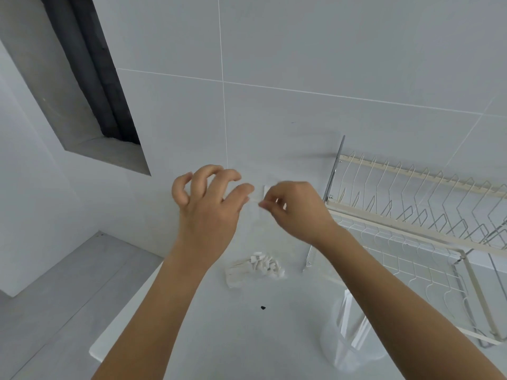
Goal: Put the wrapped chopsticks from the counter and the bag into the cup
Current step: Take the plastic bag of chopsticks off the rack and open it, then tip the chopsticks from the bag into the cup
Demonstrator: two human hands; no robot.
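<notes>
Nearest the camera, the clear cup (347,344) stands on the tabletop (247,338) at lower right, directly under the right forearm; it looks to hold at least one wrapped piece already, hard to be sure through the plastic. Further out, the bag (255,267) of wrapped chopsticks lies mid-tabletop, below and between both hands, long axis roughly left-right, open ends facing right. Above it both hands are raised clear of the tabletop. Right hand (295,208) is pinched closed on a thin wrapped chopstick (253,200), whose long axis runs about level toward the left hand (208,207); left hand is spread, fingers curled, thumb tip touching or just beside that far end, can't tell which. Right hand is the nearer one to the cup, so the drop likely goes down and right. Dish rack (411,204) sits behind, against the tiled wall (301,64).
</notes>
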